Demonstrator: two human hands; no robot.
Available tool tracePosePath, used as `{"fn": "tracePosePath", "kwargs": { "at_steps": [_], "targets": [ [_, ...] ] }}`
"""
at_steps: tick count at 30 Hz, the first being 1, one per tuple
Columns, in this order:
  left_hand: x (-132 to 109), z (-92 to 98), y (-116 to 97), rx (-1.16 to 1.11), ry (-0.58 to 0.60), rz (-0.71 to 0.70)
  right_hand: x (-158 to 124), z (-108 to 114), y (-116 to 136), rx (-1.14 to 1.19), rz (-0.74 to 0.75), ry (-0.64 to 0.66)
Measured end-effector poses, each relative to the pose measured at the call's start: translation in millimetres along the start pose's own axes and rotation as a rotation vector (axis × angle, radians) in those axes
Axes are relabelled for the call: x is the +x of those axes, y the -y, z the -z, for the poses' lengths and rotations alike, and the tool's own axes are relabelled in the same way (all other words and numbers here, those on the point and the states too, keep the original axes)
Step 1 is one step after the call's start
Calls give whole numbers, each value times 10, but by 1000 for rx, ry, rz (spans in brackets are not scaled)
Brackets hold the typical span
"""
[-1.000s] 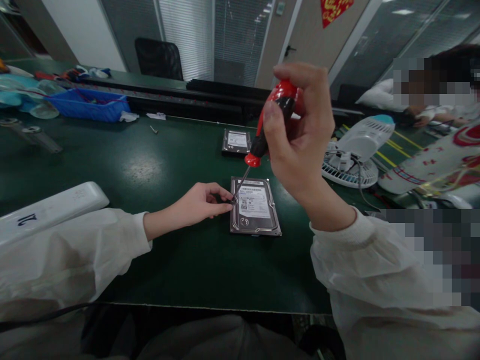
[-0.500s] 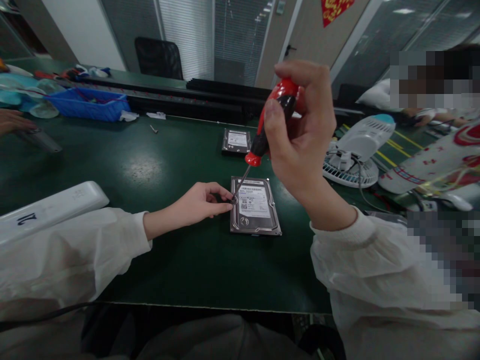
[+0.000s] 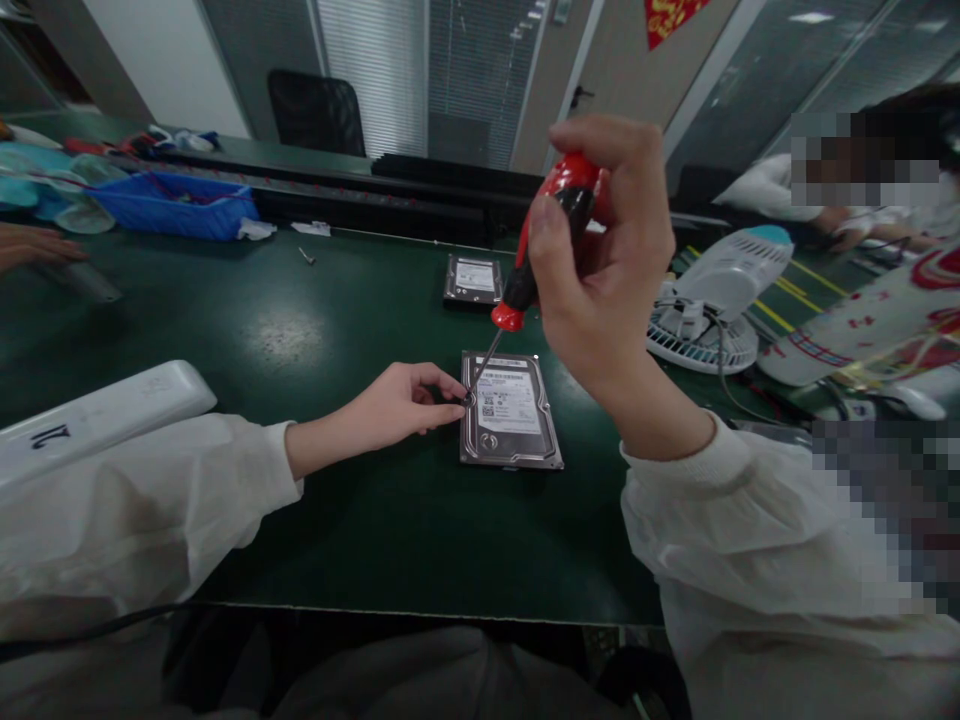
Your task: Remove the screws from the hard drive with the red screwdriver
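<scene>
A silver hard drive (image 3: 517,410) with a white label lies flat on the green tabletop. My right hand (image 3: 611,260) is closed round the handle of a red and black screwdriver (image 3: 517,285), held at a slant above the drive. The shaft runs down to the drive's left edge. There, the thumb and forefinger of my left hand (image 3: 401,405) pinch together at the screwdriver's tip. Whatever small piece may sit between them is too small to make out. Just behind, a second hard drive (image 3: 473,280) rests on the table.
A blue bin (image 3: 180,210) stands at the back left. Close to my left forearm lies a long white case (image 3: 112,410). Another person's hand (image 3: 34,245) is at the far left. To the right are a white fan (image 3: 709,300) and a co-worker's hands (image 3: 847,225).
Both my hands, the screwdriver and the drive keep practically the same positions. The view has shifted very slightly.
</scene>
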State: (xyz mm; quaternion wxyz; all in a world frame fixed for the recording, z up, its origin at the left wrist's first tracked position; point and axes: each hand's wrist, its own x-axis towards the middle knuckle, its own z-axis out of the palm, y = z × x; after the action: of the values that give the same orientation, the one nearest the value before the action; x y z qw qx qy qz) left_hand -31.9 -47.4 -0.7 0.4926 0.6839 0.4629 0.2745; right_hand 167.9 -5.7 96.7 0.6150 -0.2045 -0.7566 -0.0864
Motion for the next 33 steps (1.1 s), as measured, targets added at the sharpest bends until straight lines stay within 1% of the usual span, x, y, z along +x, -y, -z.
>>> {"fn": "tracePosePath", "kwargs": {
  "at_steps": [8,14,19,22,26,28,30,33],
  "targets": [
    [3,-1,-8,-1,-3,8,-28,9,56,-38,-86,28],
    [1,5,-6,11,-3,10,-35,-18,-1,33,28,11],
    [4,-6,19,-6,-11,8,-31,-3,33,43,33,11],
    [13,-14,42,-24,-21,2,16,54,62,132,11,114],
    [19,-10,53,-40,-15,8,119,166,60,227,33,253],
    [19,-6,40,-36,-8,13,159,207,65,204,32,282],
    [16,-3,18,-29,-5,16,182,223,77,110,14,291],
    [12,-3,-16,-20,-2,20,187,210,84,-43,18,248]
  ]
}}
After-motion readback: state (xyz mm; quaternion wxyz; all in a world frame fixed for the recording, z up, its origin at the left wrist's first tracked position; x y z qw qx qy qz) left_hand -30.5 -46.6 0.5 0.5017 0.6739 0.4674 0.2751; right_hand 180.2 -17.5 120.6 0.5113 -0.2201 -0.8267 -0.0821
